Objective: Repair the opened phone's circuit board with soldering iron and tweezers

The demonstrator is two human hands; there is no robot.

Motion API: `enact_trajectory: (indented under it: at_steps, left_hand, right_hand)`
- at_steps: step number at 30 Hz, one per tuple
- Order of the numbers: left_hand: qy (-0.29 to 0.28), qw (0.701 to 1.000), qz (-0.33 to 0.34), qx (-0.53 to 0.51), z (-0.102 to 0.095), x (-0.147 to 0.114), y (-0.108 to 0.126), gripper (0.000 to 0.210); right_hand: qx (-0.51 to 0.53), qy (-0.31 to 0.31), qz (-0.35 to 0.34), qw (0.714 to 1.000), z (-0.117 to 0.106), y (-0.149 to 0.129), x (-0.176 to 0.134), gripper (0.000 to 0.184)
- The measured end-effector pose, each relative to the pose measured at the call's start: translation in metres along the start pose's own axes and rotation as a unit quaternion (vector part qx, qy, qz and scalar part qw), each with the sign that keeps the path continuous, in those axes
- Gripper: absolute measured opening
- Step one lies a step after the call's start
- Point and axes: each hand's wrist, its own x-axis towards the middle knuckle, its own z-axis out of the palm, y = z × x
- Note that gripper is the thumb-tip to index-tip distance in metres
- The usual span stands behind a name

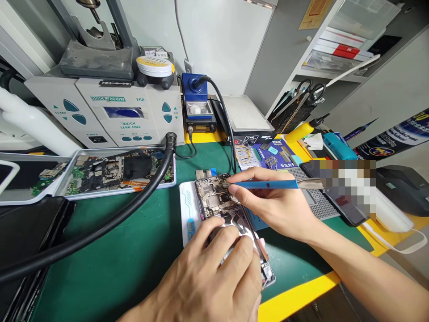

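While our left hand (pixel 214 268) curls over the opened phone (pixel 241 219), grip unclear, our right hand (pixel 284 205) beyond pinches a blue-handled tool (pixel 268 184); board (pixel 210 201) work seems unfinished.

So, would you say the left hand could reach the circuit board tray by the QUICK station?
Probably not directly: the black hose arcs between the tray and the left hand, which rests on the phone.

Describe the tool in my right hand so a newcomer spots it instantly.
On the green mat, your left hand lies over an opened rectangular phone with bare circuitry. At its far end, your right hand holds a slim blue tool with a broad grey blade. Its colour sets it apart from the grey perforated plate behind.
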Motion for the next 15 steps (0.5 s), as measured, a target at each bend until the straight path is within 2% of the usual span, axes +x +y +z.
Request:
enact_trajectory:
  at_steps: [11, 15]
  left_hand:
    - [0.002, 1.000, 0.002, 0.002, -0.0008, 0.0021, 0.0002, 0.021]
    - [0.002, 1.000, 0.004, 0.003, 0.0007, 0.0009, 0.0003, 0.021]
  right_hand:
    - [0.027, 0.003, 0.023, 0.999, 0.0010, -0.0018, 0.0006, 0.010]
    - [-0.001, -0.004, -0.005, 1.000, -0.0001, -0.0013, -0.0005, 0.013]
